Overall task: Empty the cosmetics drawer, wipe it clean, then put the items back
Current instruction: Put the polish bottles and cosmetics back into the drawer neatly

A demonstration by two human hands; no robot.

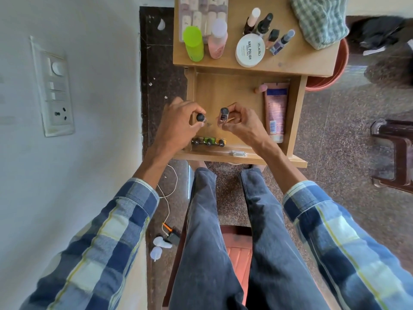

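Observation:
The wooden drawer (225,90) is pulled open below the table top. Over its left half my left hand (176,121) grips a small nail polish bottle with a black cap (200,117). Beside it my right hand (242,123) holds a second, dark nail polish bottle (223,114), tilted. Three small polish bottles (209,141) stand in a row at the drawer's front left. A pink tube (276,110) lies along the right side, and a small pink item (261,88) sits near the back. On the table top are a white nail polish remover jar (250,50), more polish bottles (263,24) and a checked cloth (319,21).
A green bottle (193,43), a pink bottle (218,39) and a nail palette box (203,10) stand at the table top's left. A wall with a switch panel (52,86) is on the left. A red tub (335,70) and a dark stool (393,153) are on the right. A cable (167,198) lies on the floor.

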